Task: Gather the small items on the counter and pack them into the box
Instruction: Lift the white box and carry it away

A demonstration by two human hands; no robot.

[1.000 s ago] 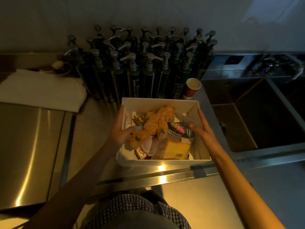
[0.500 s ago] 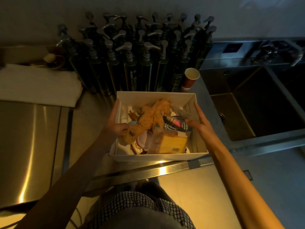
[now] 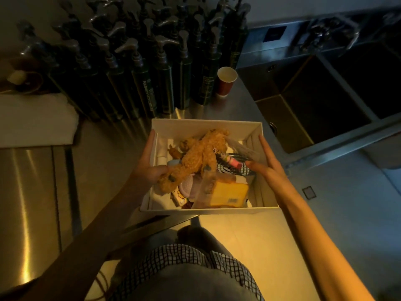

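Holding the white rectangular cardboard box (image 3: 208, 210) by its two side walls, the left hand (image 3: 149, 168) has its fingers flat along the outside and its thumb hooked over the rim, touching the fuzzy tan plush toy (image 3: 195, 157) that lies on top; the right hand (image 3: 268, 165) clasps the opposite wall likewise, thumb inside. The box sits at the near edge of the steel table (image 3: 97, 153), its front overhanging, and is heaped with small items, among them a yellow plastic-wrapped packet (image 3: 230, 192). Any lift probably wants both hands squeezing evenly and the box kept level so the plush does not spill. A red paper cup (image 3: 225, 83) stands at the far edge beside dark pump bottles (image 3: 152, 68).
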